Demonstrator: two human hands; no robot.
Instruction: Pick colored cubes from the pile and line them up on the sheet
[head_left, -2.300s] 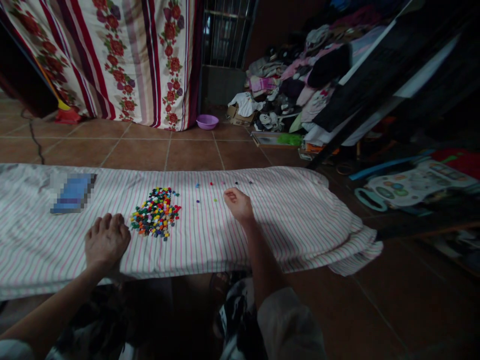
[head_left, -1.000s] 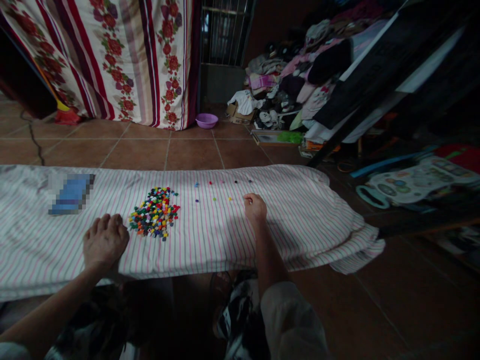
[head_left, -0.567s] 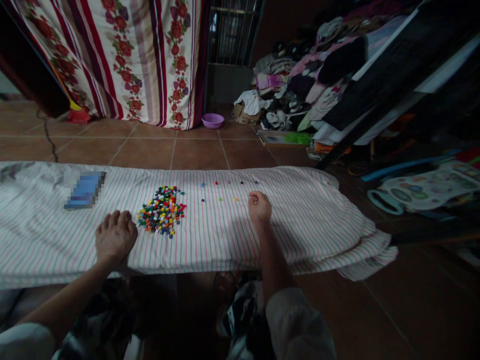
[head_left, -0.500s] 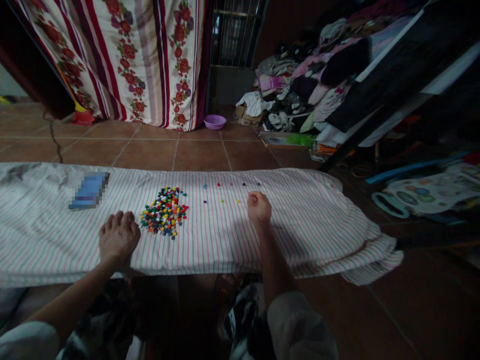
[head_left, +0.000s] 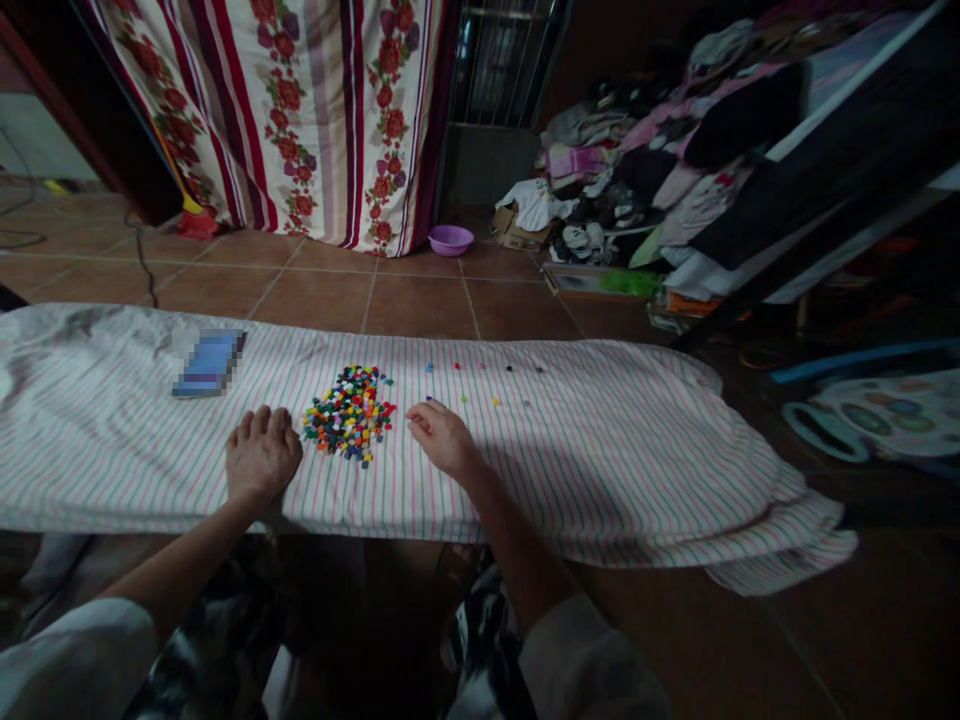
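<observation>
A heap of small multicoloured cube-shaped pieces [head_left: 349,412] lies on the striped cloth [head_left: 622,450]. My left hand [head_left: 262,455] rests palm down on the cloth just left of the heap, fingers stretched out and holding nothing. Over the cloth on the heap's right side is my right hand [head_left: 442,437], fingers loosely bent and pointing at the heap, with no piece visible in them. Beyond it, single pieces lie spaced out in two rows, among them a red piece [head_left: 457,366], a black piece [head_left: 510,369], a yellow piece [head_left: 496,402] and a grey piece [head_left: 526,404].
A phone-like device [head_left: 209,362], its screen blurred, lies on the cloth at left. Past the cloth's far edge are a tiled floor, a purple basin [head_left: 451,240], a floral curtain [head_left: 322,120] and a pile of clothes [head_left: 622,170]. A patterned light-coloured item [head_left: 892,412] is at right.
My right hand has moved left from the end of the near row toward the heap. A grey piece now shows where it was. My left hand stays on the cloth; the view has shifted slightly.
</observation>
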